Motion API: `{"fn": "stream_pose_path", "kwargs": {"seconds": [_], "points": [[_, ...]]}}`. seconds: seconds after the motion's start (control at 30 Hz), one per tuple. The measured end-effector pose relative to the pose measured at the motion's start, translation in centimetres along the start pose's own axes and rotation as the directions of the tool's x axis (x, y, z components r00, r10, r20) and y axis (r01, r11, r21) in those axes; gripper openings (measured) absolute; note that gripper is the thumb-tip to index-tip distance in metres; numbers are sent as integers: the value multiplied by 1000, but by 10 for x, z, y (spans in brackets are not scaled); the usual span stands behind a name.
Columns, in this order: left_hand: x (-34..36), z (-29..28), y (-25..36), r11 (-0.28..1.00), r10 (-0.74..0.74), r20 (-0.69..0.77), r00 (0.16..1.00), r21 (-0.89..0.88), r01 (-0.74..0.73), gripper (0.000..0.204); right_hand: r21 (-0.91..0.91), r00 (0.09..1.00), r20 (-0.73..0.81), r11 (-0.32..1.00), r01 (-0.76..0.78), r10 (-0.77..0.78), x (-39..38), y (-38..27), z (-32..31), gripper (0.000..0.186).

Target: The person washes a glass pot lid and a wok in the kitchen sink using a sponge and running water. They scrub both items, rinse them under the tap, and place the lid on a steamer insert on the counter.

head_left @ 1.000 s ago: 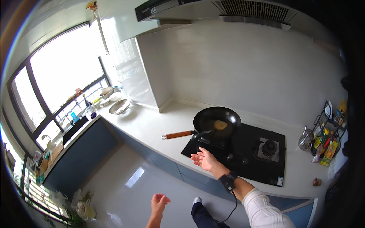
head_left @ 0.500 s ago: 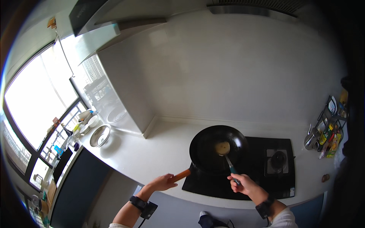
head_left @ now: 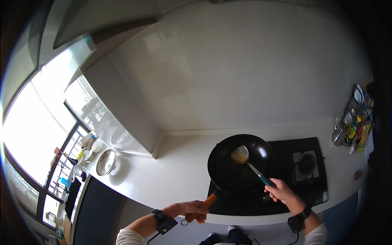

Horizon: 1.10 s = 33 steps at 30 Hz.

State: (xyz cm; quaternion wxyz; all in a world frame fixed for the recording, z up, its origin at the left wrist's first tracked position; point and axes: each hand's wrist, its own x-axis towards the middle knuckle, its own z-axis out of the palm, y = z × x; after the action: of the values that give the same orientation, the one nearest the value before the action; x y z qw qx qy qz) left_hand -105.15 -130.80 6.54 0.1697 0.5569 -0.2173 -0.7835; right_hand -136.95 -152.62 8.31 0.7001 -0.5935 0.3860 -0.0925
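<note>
My left hand [head_left: 195, 210] is closed round the wooden handle [head_left: 210, 200] of a black wok [head_left: 224, 171] sitting on the black glass hob [head_left: 294, 196]. In my right hand [head_left: 281, 190] is the teal handle [head_left: 264, 179] of a metal spatula, gripped with curled fingers. The spatula's wide head [head_left: 239, 154] lies in the upper middle of the wok, golden-brown on its surface; I cannot tell whether that is oil or food.
A second burner [head_left: 305, 165] is right of the wok. A steel bowl [head_left: 105, 161] and dishes [head_left: 87, 153] line the white counter [head_left: 171, 175] toward the window. A steel pot [head_left: 337, 136], a rack of bottles and packets [head_left: 359, 130] and a small brown item [head_left: 358, 174] are at right.
Both hands have gone from holding nothing to gripping the wok handle and spatula. Since half a second ago my right hand has moved right and up, and the spatula head has shifted up within the wok.
</note>
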Motion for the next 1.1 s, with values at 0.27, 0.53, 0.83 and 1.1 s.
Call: {"fn": "stream_pose_path", "kwargs": {"seconds": [0.27, 0.53, 0.83, 1.1], "points": [[21, 14, -26, 863, 201, 206, 958, -500, -74, 39, -190, 988, 150, 982, -2, 31, 15, -27, -17, 29], [25, 36, -37, 756, 270, 117, 956, -641, -135, 25, -581, 974, 226, 801, 143, -9, -48, -60, -62, 43], [-4, 64, -60, 637, 379, 8, 925, -728, -255, 21, -546, 964, 266, 829, 123, 32, -84, -105, -60, 40], [-67, 66, -123, 499, 413, -297, 861, -717, -487, 18, -520, 950, 239, 853, -49, 201, -52, -163, 22, 37]]}}
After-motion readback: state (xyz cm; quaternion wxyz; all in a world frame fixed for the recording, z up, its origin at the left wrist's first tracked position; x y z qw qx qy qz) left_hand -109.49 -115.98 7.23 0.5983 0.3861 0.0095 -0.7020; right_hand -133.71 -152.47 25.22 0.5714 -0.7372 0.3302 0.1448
